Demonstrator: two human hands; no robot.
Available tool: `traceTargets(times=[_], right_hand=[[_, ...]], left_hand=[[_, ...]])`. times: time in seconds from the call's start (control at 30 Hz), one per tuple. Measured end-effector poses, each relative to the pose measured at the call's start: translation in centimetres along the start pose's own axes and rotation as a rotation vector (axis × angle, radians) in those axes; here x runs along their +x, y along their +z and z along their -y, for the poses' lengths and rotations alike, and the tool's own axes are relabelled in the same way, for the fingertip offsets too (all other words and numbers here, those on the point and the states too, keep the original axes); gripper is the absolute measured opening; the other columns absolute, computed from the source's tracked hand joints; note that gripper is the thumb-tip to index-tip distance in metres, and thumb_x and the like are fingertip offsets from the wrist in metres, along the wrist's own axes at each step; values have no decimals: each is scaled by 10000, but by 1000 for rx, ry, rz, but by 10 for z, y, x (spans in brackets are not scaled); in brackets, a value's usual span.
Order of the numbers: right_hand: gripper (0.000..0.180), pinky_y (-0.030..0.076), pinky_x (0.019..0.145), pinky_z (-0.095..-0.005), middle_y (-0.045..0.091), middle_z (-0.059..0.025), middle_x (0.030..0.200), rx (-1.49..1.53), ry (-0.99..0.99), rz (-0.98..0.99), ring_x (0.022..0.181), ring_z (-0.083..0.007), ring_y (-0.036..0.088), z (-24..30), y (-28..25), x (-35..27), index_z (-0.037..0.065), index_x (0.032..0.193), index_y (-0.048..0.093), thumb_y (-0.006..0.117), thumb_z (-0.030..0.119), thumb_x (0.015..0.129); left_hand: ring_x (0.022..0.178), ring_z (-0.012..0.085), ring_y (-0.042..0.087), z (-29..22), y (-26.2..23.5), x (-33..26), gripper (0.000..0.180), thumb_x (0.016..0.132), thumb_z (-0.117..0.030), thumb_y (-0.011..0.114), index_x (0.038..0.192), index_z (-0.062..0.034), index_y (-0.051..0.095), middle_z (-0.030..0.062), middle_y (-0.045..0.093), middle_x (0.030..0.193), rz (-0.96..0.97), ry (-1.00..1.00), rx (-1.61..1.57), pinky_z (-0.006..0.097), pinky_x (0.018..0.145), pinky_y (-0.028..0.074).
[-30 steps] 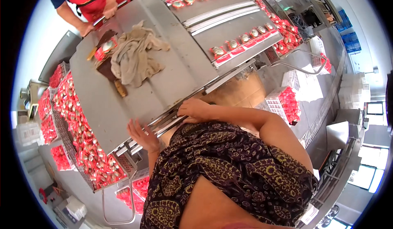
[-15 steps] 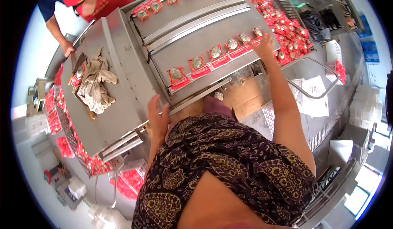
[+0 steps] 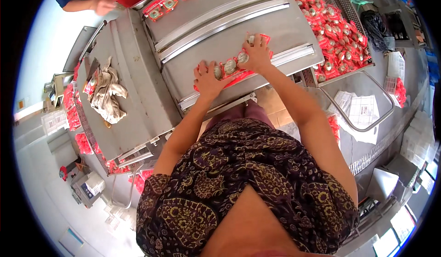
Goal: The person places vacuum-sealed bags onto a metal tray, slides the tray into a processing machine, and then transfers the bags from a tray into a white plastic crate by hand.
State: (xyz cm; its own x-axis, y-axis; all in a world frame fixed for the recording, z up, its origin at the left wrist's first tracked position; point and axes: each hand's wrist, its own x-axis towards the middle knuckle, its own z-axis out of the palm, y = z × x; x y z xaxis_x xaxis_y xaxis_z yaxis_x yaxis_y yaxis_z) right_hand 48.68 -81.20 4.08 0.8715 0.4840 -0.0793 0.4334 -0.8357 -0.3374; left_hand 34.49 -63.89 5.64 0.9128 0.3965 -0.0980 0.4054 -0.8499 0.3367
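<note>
Red-and-clear plastic pouches (image 3: 230, 66), each with a grey, egg-shaped item inside, are bunched together on the near part of the steel sealing machine (image 3: 202, 50). My left hand (image 3: 209, 79) curls its fingers over the left end of the bunch. At the other end my right hand (image 3: 257, 56) is wrapped over more pouches, with one poking out past its fingertips. Palms and fingers hide part of the bunch. Just below the pouches, a near metal sealing strip (image 3: 294, 54) shows to the right of my right hand.
Several filled pouches (image 3: 170, 2) line the machine's far side, beyond a double metal bar (image 3: 220, 25). A mesh-sided tray (image 3: 342, 75) heaped with pouches adjoins the right. On the left steel top lies a crumpled cloth (image 3: 106, 96). A co-worker's blurred hand (image 3: 104, 5) is at far left.
Both hands have come in onto the near pouches, which were spread along the strip and are now drawn together. The co-worker's hand has left the left-hand lever. The view has shifted.
</note>
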Motion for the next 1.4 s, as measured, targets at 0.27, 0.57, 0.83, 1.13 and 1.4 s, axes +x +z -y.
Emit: traceTargets(times=[0.27, 0.57, 0.83, 1.13, 1.4], right_hand=[[816, 471, 877, -618, 240, -215, 1493, -59, -132, 96, 1311, -477, 304, -10, -9, 11, 185, 1251, 565, 821, 471, 530], [824, 511, 821, -542, 281, -179, 1464, -1, -292, 71, 1242, -431, 375, -13, -10, 40, 174, 1270, 560, 826, 402, 524], [940, 478, 900, -547, 322, -237, 1427, 319, -303, -51, 1211, -462, 392, -50, -25, 86, 140, 1338, 517, 817, 426, 494], [820, 485, 868, -567, 281, -256, 1465, 481, -277, 91, 1260, -492, 344, -135, -81, 87, 145, 1235, 589, 832, 447, 512], [789, 353, 1045, -551, 305, -269, 1449, 902, -102, -198, 1306, -463, 346, -321, -133, 35, 99, 1249, 581, 828, 434, 578]], left_hand=[[1311, 387, 309, -16, 7, 40, 667, 595, -655, 780, 1031, -160, 676, 121, 432, 1397, 64, 199, -78, 618, 927, 389], [1292, 340, 333, -25, 5, 53, 596, 603, -565, 777, 998, -132, 669, 87, 471, 1321, -37, 285, 111, 563, 870, 394], [1168, 349, 452, -57, 23, 88, 586, 601, -445, 805, 1031, -94, 617, 103, 552, 1174, -106, 121, 27, 537, 853, 443], [1110, 371, 481, -102, 62, 83, 611, 611, -440, 832, 1076, -88, 650, 132, 570, 1123, -138, 178, 239, 472, 936, 441], [1076, 323, 490, -225, 55, 144, 611, 627, -240, 877, 1120, -19, 591, 128, 534, 1136, -165, 51, -418, 445, 959, 419]])
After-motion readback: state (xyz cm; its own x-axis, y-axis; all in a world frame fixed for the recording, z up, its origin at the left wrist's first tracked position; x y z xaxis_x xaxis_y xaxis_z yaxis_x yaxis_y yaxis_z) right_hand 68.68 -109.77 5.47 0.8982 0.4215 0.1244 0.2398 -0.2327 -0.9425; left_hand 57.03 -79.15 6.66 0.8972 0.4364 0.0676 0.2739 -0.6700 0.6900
